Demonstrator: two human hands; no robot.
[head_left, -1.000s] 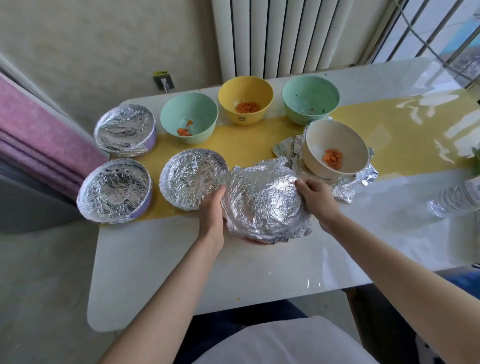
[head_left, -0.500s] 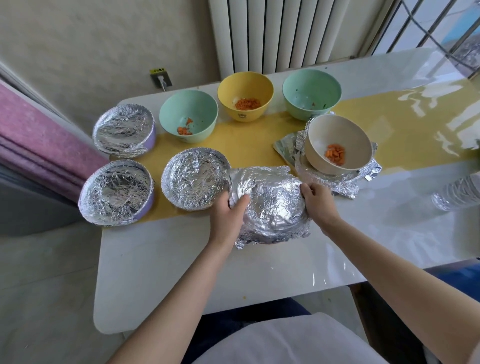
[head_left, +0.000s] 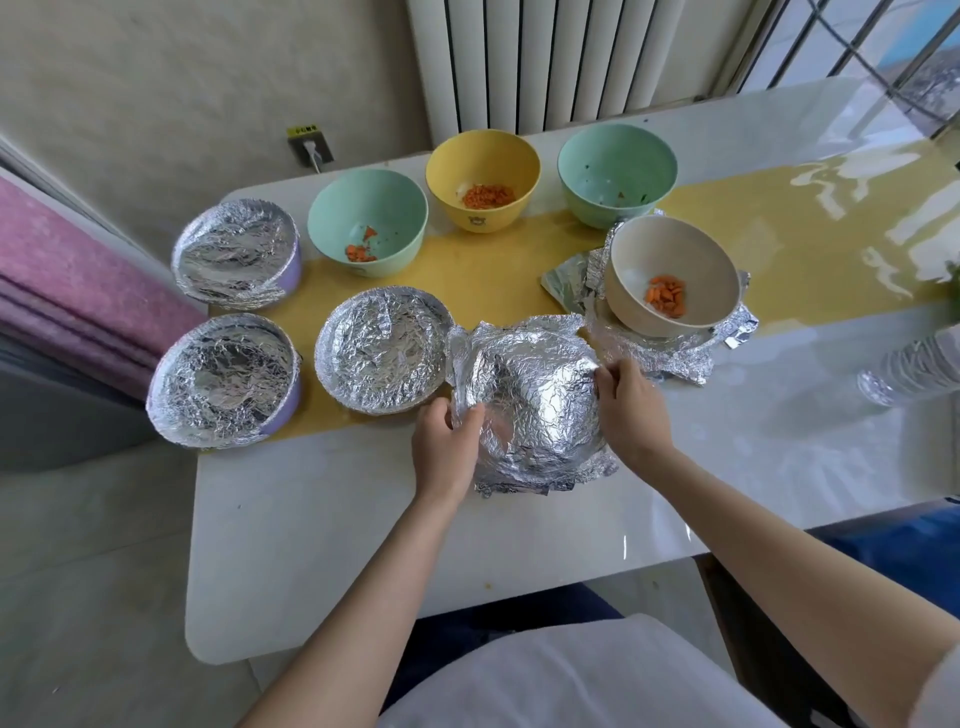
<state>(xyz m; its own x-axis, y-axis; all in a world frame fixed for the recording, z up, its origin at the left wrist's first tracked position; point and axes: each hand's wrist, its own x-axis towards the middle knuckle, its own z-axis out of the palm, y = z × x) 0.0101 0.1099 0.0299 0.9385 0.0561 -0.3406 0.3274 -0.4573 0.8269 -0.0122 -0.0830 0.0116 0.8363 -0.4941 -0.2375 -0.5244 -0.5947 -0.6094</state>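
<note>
Both hands have slid inward along the foil-wrapped bowl (head_left: 535, 410), which now sits lower on the table (head_left: 311, 545), toward its 6 o'clock edge.
Fingers of the left hand (head_left: 447, 441) pinch a loose foil flap at the bowl's 9 o'clock, while the right hand (head_left: 626, 410) grips the rim at 3 o'clock. A hard tug could tear the thin foil or bump the foil-covered dish (head_left: 382, 358) just beside it at 10 o'clock.

Four foil-covered bowls (head_left: 387, 358), four open bowls (head_left: 483, 179)
</note>
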